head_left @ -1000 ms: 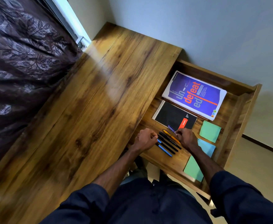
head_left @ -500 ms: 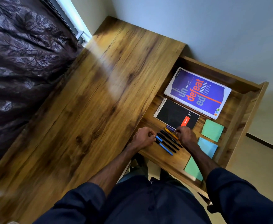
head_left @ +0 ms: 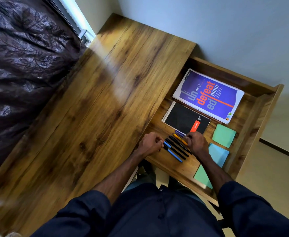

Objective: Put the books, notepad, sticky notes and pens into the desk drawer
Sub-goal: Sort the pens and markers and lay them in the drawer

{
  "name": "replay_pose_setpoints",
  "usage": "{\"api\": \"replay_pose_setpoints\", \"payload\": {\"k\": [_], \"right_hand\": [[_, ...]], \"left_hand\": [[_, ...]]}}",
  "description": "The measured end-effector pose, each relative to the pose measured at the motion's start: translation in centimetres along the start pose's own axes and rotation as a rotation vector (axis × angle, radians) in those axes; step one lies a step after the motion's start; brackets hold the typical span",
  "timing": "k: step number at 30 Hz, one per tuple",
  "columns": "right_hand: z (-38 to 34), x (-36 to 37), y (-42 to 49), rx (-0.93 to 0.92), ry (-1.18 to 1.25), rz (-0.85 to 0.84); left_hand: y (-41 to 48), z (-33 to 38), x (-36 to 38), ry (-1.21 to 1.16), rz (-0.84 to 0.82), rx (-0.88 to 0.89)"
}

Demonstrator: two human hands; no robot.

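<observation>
The desk drawer [head_left: 256, 117] stands pulled open to the right of the desk top. In it lie a purple book [head_left: 208, 94], a black spiral notepad [head_left: 183, 118], two green sticky note pads [head_left: 224, 135] [head_left: 202, 177] and a blue one [head_left: 219, 153]. Several pens [head_left: 176, 148] lie side by side near the drawer's front, with an orange pen [head_left: 177, 136] and a purple pen [head_left: 180, 133] by the notepad. My left hand [head_left: 150, 144] is curled, its fingertips on a blue pen's near end. My right hand [head_left: 195, 142] covers the pens' other ends, fingertips on the orange pen.
The wooden desk top [head_left: 106, 108] fills the middle and left. A dark patterned curtain [head_left: 20, 65] hangs along its left edge. A grey wall [head_left: 225, 31] lies behind the drawer, and floor [head_left: 268, 177] shows to its right. My dark sleeves and lap fill the bottom.
Both hands stay at the pens. My right hand has drawn back slightly from the notepad onto the pens' ends. The view has shifted a little.
</observation>
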State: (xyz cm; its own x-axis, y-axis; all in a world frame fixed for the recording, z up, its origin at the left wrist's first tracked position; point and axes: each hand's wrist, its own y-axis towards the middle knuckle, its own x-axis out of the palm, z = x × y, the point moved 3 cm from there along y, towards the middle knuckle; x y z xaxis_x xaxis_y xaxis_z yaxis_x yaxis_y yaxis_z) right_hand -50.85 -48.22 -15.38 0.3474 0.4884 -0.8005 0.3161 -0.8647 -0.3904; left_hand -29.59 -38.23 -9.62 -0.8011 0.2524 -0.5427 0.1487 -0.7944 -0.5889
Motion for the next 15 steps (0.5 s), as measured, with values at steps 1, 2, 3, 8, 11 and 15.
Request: {"api": "replay_pose_setpoints", "payload": {"k": [1, 2, 3, 8, 11, 15], "right_hand": [[0.2, -0.3, -0.4, 0.003, 0.019, 0.040], [0.3, -0.5, -0.9, 0.006, 0.029, 0.072], [0.5, -0.7, -1.3, 0.007, 0.034, 0.095], [1.2, -1.5, -2.9, -0.034, 0.071, 0.142], [1.5, -2.5, -3.4, -0.085, 0.100, 0.169], [1.9, -4.7, -3.8, -0.173, 0.117, 0.206]], "left_hand": [[0.0, 0.1, 0.0, -0.002, -0.005, 0.004], [0.0, 0.2, 0.1, -0.004, -0.006, 0.011], [-0.1, 0.4, 0.2, -0.013, -0.004, 0.023], [-0.4, 1.6, 1.6, -0.099, 0.022, 0.004], [-1.4, 2.8, 2.7, -0.122, 0.039, 0.010], [-2.8, 5.1, 4.0, -0.107, 0.080, 0.041]]}}
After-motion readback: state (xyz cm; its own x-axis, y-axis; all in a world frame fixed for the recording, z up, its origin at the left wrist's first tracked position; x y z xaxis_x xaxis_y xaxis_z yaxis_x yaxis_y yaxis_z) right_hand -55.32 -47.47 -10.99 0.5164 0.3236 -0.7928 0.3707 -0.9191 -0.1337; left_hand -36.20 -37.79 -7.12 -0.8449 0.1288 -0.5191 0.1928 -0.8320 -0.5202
